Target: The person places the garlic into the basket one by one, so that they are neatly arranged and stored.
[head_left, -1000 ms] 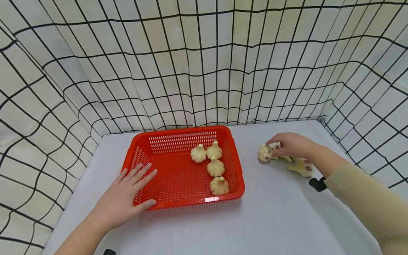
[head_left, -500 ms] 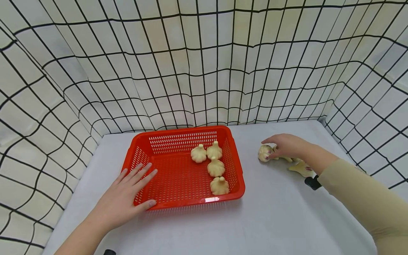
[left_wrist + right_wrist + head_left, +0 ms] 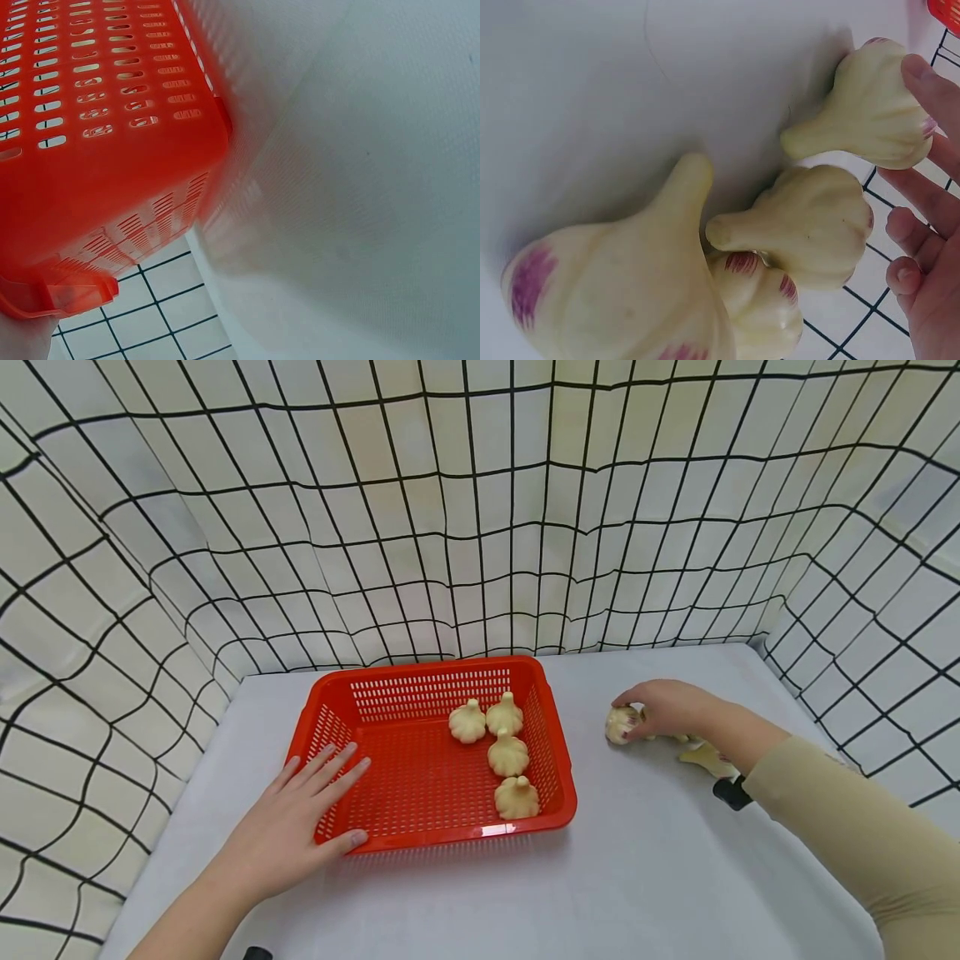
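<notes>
Pinching a purple-streaked garlic bulb (image 3: 619,726) between thumb and fingers, the right hand (image 3: 667,706) is the nearer one; the bulb's neck points back beneath that palm. Left of this grip sits the red basket (image 3: 450,838), the left hand (image 3: 288,824) with straight fingers across its rim.

The basket (image 3: 450,837) stands on the surface (image 3: 600,893), before the net (image 3: 480,543). Four garlic bulbs (image 3: 507,754) lie in its right half, strung from back to front. The left hand (image 3: 288,827) rests at its left side; right of the basket, the right hand (image 3: 670,707) holds the leftmost loose bulb (image 3: 621,725), three others (image 3: 802,225) lying just beyond it rightward.
</notes>
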Motion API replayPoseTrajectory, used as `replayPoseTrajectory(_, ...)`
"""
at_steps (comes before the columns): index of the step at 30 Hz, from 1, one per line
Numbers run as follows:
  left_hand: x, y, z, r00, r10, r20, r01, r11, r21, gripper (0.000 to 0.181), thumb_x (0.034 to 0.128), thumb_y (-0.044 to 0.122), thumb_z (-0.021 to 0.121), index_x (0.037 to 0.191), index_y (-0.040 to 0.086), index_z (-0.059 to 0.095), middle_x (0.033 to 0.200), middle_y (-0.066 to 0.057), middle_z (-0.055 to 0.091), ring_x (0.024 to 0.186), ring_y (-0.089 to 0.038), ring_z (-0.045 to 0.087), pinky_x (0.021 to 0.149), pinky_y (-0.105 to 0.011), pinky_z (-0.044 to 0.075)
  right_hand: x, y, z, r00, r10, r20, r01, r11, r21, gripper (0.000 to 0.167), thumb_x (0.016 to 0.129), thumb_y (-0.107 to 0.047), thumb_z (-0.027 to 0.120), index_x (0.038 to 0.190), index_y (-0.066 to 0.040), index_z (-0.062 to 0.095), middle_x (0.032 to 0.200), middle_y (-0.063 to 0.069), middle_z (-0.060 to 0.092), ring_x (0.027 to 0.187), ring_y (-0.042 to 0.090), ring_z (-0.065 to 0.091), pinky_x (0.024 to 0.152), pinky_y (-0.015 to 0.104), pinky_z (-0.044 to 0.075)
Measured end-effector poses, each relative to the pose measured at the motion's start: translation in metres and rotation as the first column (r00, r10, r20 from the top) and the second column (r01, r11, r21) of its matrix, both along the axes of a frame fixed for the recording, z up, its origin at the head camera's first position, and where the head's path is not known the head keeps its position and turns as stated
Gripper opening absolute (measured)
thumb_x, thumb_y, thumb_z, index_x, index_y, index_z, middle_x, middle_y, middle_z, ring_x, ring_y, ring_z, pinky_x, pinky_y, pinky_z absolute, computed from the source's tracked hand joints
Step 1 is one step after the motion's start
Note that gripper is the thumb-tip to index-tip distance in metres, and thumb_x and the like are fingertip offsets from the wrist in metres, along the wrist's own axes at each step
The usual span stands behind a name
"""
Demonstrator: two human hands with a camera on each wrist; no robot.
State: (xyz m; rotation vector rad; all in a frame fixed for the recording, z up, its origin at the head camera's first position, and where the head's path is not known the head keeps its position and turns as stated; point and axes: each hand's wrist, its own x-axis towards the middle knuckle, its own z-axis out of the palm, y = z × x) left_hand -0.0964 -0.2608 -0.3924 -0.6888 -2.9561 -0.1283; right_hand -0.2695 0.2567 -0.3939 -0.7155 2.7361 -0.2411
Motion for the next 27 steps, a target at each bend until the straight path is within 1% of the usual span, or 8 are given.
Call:
replayPoseTrajectory(5,-0.001,-0.001,-0.001,1.000,-0.004,-0.015,0.004,1.000,-0.003,0.083,0.0876,0.065,0.060,0.156,0.024,0.035,0.163,-0.002,0.025,0.146,-0.035,0.027,0.122,-0.045,-0.003,0.004,-0.002,-0.003,1.000,0.019,-0.012,-0.019,1.000,-0.002,0.055,0.081,-0.034,0.082,0.130,-0.016,0.067,0.131,0.009,0.063,0.121,0.032,0.056,0.103,0.055,0.043)
replayPoseTrajectory(10,-0.001,-0.001,-0.001,1.000,-0.001,-0.002,0.001,1.000,-0.008,0.084,0.0880,0.067,0.057,0.156,0.024,0.033,0.164,-0.002,0.023,0.147,-0.035,0.026,0.122,-0.045,-0.003,0.008,-0.003,-0.002,0.998,0.055,-0.026,-0.055,0.998,0.000,0.053,0.082,-0.034,0.081,0.131,-0.017,0.067,0.130,0.009,0.064,0.121,0.031,0.056,0.103,0.054,0.044)
replayPoseTrajectory(14,-0.002,-0.002,-0.002,1.000,0.004,0.007,-0.004,1.000,-0.013,0.085,0.0879,0.068,0.057,0.157,0.025,0.032,0.164,-0.001,0.021,0.147,-0.035,0.025,0.122,-0.046,-0.003,0.011,-0.005,-0.002,0.997,0.071,-0.014,-0.071,0.997,-0.010,0.052,0.083,-0.034,0.080,0.130,-0.016,0.067,0.129,0.008,0.064,0.118,0.030,0.057,0.102,0.053,0.045)
replayPoseTrajectory(19,-0.002,-0.002,-0.002,1.000,-0.001,-0.004,0.000,1.000,-0.009,0.085,0.0877,0.068,0.058,0.156,0.025,0.033,0.164,-0.002,0.022,0.147,-0.035,0.025,0.122,-0.045,-0.003,0.014,-0.008,-0.004,0.995,0.097,0.000,-0.097,0.995,-0.025,0.052,0.085,-0.035,0.078,0.131,-0.016,0.066,0.126,0.006,0.063,0.112,0.026,0.058,0.099,0.049,0.048)
replayPoseTrajectory(22,-0.002,-0.002,-0.002,1.000,-0.005,-0.010,0.005,1.000,-0.006,0.084,0.0876,0.067,0.058,0.156,0.024,0.034,0.163,-0.003,0.024,0.146,-0.036,0.026,0.122,-0.045,-0.002,0.015,-0.009,-0.007,0.996,0.090,0.022,-0.089,0.996,-0.010,0.052,0.085,-0.037,0.076,0.133,-0.020,0.065,0.125,0.004,0.061,0.109,0.023,0.057,0.095,0.047,0.050)
replayPoseTrajectory(24,-0.001,-0.001,-0.001,1.000,-0.007,-0.008,0.007,1.000,-0.005,0.084,0.0876,0.066,0.059,0.156,0.024,0.034,0.163,-0.003,0.024,0.146,-0.036,0.027,0.122,-0.046,-0.002,0.017,-0.010,-0.007,0.996,0.076,0.035,-0.076,0.997,0.004,0.053,0.086,-0.039,0.075,0.134,-0.023,0.064,0.126,0.003,0.059,0.108,0.021,0.056,0.093,0.048,0.050)
replayPoseTrajectory(27,-0.001,-0.001,-0.001,1.000,-0.003,-0.001,0.003,1.000,-0.007,0.084,0.0875,0.066,0.059,0.156,0.024,0.034,0.163,-0.003,0.024,0.146,-0.037,0.026,0.122,-0.047,-0.002,0.019,-0.011,-0.007,0.997,0.067,0.040,-0.068,0.997,0.021,0.053,0.085,-0.039,0.075,0.135,-0.025,0.063,0.126,0.003,0.058,0.107,0.021,0.055,0.090,0.054,0.049)
